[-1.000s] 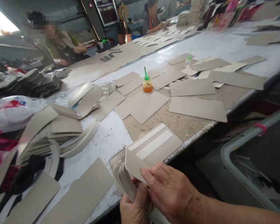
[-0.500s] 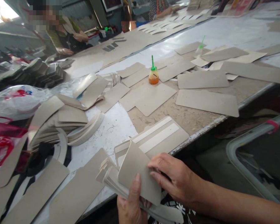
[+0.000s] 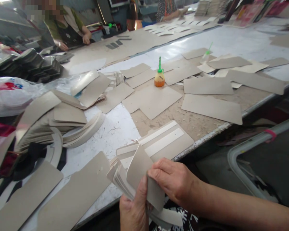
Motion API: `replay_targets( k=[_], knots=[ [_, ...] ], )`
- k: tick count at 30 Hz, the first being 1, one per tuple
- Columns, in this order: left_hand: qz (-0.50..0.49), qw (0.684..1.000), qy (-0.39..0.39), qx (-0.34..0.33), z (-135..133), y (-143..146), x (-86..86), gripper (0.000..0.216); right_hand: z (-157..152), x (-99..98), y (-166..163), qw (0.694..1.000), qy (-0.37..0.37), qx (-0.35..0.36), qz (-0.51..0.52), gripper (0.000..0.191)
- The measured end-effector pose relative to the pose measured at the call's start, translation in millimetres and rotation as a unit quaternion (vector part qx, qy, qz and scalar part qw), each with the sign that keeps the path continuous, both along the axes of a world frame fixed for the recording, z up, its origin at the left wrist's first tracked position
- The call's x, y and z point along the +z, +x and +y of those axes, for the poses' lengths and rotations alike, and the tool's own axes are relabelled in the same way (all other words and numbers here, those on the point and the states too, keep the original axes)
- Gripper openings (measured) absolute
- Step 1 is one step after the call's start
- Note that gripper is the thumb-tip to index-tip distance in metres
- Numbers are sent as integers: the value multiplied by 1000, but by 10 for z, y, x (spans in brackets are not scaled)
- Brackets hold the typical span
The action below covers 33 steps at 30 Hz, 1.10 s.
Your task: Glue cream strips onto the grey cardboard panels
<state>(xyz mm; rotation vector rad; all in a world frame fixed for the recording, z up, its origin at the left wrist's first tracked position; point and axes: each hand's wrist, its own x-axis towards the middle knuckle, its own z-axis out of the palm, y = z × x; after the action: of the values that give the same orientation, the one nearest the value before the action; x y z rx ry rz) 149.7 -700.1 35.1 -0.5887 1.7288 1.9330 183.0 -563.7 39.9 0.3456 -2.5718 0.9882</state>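
We clasp the bundle (image 3: 120, 177) in our left hand (image 3: 135, 210), pinching its top panel (image 3: 139, 165) with our right hand (image 3: 175, 180) (too slack a hold could spill it).

You get pale glare across the white tabletop (image 3: 163, 48), deep shadow below it at right, a bright upper-left corner, and smeared, stretched picture edges.

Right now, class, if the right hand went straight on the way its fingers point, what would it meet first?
The right hand would likely first press into the beige panel it touches; the left hand seems close beyond, but depth is unclear.
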Motion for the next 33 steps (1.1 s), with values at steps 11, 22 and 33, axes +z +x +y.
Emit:
replay_targets(
  k=[11,22,33],
  knots=[
    [5,999,11,-33,55,11,-86,39,-6,-113,-45,988,149,-27,4,20],
    [-2,1000,-8,-21,142,-1,77,42,247,-78,76,965,-151,-70,-200,13],
    [38,996,-53,-64,169,41,-35,48,249,-46,-26,889,-305,-48,-338,6]
  ],
)
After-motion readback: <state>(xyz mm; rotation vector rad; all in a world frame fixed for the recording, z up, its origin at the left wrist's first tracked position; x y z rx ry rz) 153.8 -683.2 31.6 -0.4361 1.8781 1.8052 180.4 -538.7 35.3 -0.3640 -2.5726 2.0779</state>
